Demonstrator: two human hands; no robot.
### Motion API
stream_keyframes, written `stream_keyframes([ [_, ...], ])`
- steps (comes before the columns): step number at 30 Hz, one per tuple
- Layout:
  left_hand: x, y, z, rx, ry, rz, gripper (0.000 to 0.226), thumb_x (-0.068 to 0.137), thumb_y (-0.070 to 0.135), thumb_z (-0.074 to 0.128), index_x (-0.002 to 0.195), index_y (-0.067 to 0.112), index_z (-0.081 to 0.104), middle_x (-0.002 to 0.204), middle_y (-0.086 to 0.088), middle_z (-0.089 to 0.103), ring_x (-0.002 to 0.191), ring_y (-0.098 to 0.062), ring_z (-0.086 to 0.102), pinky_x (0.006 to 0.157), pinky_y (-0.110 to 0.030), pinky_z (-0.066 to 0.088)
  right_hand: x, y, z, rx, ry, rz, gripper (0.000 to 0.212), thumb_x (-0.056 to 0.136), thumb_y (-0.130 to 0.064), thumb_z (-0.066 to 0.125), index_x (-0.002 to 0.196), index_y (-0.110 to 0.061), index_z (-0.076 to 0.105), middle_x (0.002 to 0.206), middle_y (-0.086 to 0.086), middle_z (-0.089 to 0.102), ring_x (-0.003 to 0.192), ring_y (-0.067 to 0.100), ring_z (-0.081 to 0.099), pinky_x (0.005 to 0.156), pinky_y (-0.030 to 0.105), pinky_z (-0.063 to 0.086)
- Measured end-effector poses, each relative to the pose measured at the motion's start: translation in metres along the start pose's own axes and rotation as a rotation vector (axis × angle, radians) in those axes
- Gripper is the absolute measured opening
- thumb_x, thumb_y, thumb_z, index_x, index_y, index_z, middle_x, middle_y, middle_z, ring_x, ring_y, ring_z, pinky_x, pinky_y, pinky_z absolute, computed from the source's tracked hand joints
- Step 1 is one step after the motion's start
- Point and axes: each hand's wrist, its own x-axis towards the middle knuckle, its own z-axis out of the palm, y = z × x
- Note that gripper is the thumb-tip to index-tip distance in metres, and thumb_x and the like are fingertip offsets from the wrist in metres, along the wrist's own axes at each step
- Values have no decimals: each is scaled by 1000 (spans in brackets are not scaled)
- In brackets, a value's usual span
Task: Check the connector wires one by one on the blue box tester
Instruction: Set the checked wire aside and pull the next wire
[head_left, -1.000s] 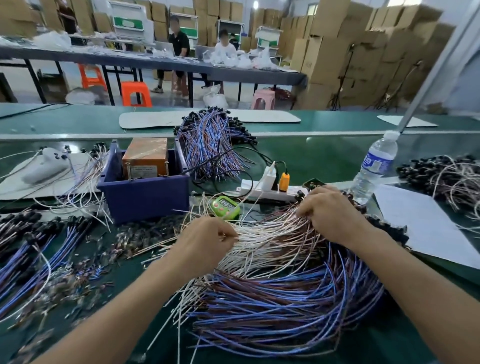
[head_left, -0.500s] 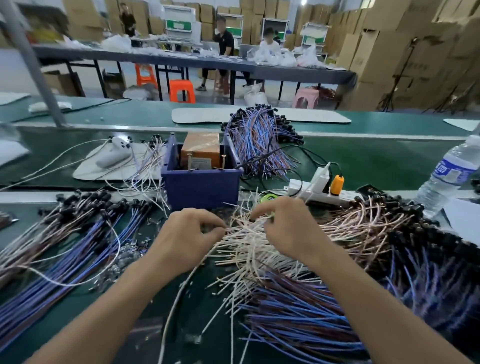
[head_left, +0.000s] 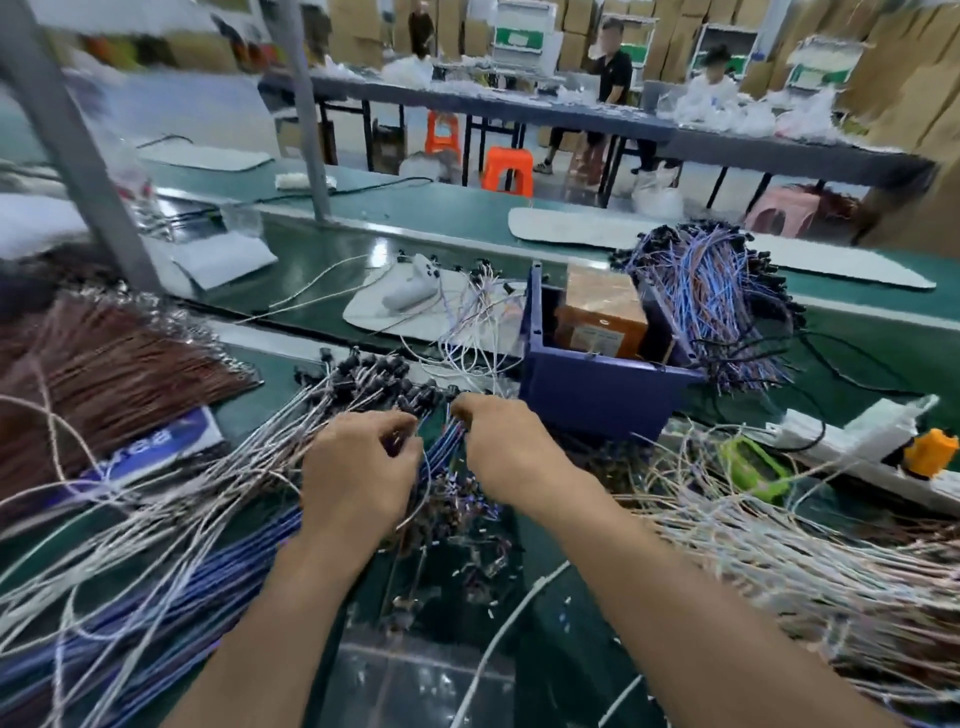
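The blue box (head_left: 597, 402) stands on the green bench, with an orange-brown tester (head_left: 602, 312) inside it. Left of its front lies a pile of white and blue connector wires (head_left: 223, 488) whose black connectors (head_left: 374, 376) point toward the box. My left hand (head_left: 358, 467) has its fingers curled and pinches a thin connector wire (head_left: 427, 486) that loops down beside it. My right hand (head_left: 498, 449) is close beside it, with its fingertips curled on the same wire near the black connectors. How each end of the wire sits is hidden by the fingers.
Brown wires (head_left: 104, 374) lie at far left. A white and pink wire pile (head_left: 779, 561) lies at right, and a purple bundle (head_left: 711, 301) behind the box. A green meter (head_left: 753, 467), a power strip (head_left: 852, 441) and an orange plug (head_left: 930, 452) sit right. A grey post (head_left: 78, 145) rises left.
My view has swung left. Both hands moved from the white and pink pile on the right to the wires at the front left of the blue box, and are now close together.
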Motion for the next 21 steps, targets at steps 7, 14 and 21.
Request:
stream_keyframes([
  [7, 6, -6, 0, -5, 52, -118, 24, 86, 24, 77, 109, 27, 80, 97, -2, 79, 88, -28, 71, 80, -35, 53, 33, -27, 14, 116, 72, 104, 28, 96, -39, 59, 82, -18, 71, 89, 6, 71, 85, 31, 65, 69, 34, 50],
  [14, 6, -8, -7, -140, 57, -166, 22, 89, 20, 75, 109, 24, 81, 100, -1, 80, 92, -26, 72, 82, -31, 51, 44, -39, 18, 150, -3, 113, 20, 87, -36, 70, 80, -17, 71, 81, 3, 71, 81, 27, 66, 70, 32, 52],
  [21, -5, 16, -5, -331, -34, 36, 22, 91, 29, 75, 112, 34, 78, 97, 20, 78, 88, 5, 66, 71, -2, 45, 8, -16, 2, 786, 274, 134, 15, 92, -26, 68, 78, -19, 68, 67, -3, 70, 61, 14, 61, 65, 43, 52],
])
